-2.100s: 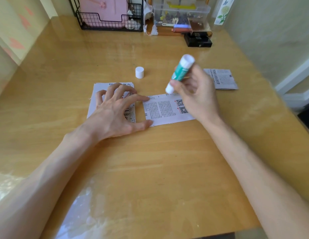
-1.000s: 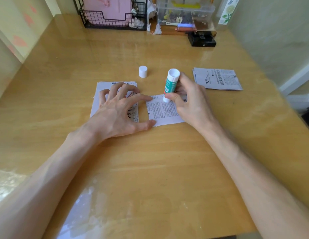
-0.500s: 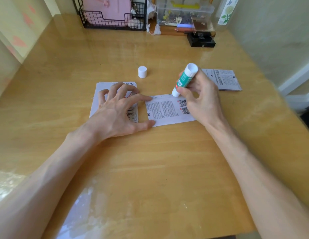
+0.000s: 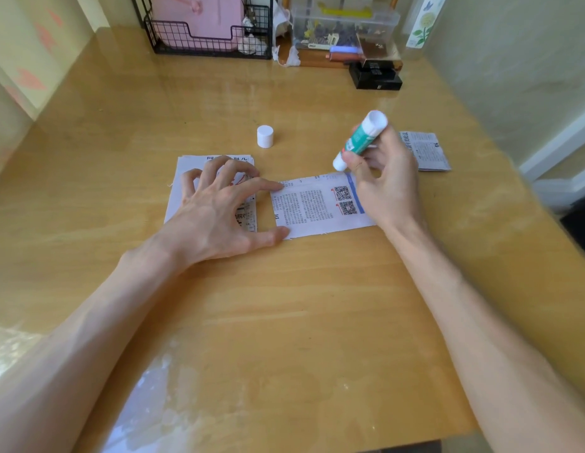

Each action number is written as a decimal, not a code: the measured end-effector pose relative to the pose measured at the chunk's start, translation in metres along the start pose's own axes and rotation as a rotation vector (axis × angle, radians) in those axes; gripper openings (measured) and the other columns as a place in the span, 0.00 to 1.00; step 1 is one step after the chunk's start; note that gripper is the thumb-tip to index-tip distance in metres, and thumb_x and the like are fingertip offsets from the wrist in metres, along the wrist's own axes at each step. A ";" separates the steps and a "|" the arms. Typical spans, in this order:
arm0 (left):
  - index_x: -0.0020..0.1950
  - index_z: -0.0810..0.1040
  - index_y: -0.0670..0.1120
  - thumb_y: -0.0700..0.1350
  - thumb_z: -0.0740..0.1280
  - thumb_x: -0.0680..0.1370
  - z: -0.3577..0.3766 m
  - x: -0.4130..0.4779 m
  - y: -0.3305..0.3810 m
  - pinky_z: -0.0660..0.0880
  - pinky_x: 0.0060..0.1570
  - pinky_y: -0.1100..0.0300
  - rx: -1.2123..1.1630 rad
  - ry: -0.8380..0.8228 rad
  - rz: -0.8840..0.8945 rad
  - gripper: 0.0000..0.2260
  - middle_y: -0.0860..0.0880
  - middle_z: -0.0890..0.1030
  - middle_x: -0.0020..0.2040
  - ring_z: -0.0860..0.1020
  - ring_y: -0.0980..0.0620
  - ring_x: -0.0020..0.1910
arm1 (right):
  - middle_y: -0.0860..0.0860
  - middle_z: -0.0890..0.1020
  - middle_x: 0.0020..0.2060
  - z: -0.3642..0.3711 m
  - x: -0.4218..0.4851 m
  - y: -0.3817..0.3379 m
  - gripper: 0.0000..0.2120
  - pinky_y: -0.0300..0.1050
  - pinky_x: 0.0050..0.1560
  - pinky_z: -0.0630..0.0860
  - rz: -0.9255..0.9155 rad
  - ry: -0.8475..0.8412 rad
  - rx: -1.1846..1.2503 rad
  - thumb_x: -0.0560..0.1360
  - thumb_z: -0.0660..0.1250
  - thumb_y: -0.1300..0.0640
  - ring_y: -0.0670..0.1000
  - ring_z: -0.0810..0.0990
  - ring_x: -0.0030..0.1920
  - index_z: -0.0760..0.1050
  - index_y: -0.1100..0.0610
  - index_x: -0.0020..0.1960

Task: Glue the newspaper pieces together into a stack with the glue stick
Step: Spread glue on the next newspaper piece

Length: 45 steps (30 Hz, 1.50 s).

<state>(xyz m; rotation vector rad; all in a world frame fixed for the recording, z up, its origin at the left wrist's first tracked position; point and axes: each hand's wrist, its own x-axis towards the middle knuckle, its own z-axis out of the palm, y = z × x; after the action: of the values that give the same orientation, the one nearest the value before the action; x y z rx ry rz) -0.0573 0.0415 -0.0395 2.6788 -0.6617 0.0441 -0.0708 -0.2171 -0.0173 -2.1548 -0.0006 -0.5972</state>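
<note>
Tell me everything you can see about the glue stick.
The glue stick is a white, plastic-looking tube with a green label round its middle and white ends. It is uncapped; its white cap stands apart on the table to its left. The right hand grips its barrel, holding it tilted, with its lower end down by the far edge of the middle newspaper piece. Whether the tip touches the paper cannot be told.

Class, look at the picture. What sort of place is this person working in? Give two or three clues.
Probably a home study corner: a wooden desk with walls close on both sides, a wire rack holding a pink case, and a clear box of small items at the back.
</note>
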 end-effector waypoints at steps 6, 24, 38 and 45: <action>0.71 0.72 0.69 0.80 0.59 0.64 0.001 0.000 0.000 0.49 0.75 0.48 -0.005 0.005 0.001 0.37 0.61 0.67 0.70 0.56 0.53 0.79 | 0.49 0.85 0.56 -0.028 -0.011 -0.018 0.12 0.39 0.58 0.79 -0.002 0.045 0.143 0.81 0.72 0.60 0.45 0.86 0.56 0.75 0.56 0.63; 0.69 0.73 0.70 0.81 0.60 0.64 0.002 0.000 -0.001 0.52 0.74 0.47 -0.018 0.023 0.004 0.36 0.61 0.68 0.70 0.58 0.53 0.78 | 0.49 0.85 0.47 -0.028 -0.056 -0.016 0.13 0.34 0.45 0.77 -0.071 -0.324 -0.174 0.80 0.70 0.67 0.35 0.83 0.47 0.75 0.56 0.61; 0.69 0.73 0.70 0.81 0.59 0.64 0.002 0.000 0.001 0.53 0.74 0.46 -0.016 0.029 0.004 0.36 0.61 0.68 0.70 0.58 0.52 0.78 | 0.49 0.86 0.49 -0.047 -0.057 -0.002 0.15 0.48 0.45 0.80 -0.009 -0.240 -0.245 0.80 0.71 0.64 0.51 0.85 0.51 0.74 0.53 0.63; 0.69 0.73 0.69 0.81 0.59 0.65 0.001 0.000 0.000 0.52 0.74 0.45 0.015 0.029 0.025 0.36 0.59 0.69 0.70 0.58 0.52 0.78 | 0.52 0.85 0.47 -0.052 -0.058 0.002 0.13 0.47 0.48 0.75 -0.043 -0.206 -0.308 0.79 0.71 0.66 0.55 0.82 0.47 0.74 0.58 0.61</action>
<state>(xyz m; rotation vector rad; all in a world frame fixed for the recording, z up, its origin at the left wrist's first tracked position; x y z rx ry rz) -0.0570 0.0409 -0.0406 2.6793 -0.6888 0.0952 -0.1429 -0.2452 -0.0166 -2.5137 -0.0716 -0.4174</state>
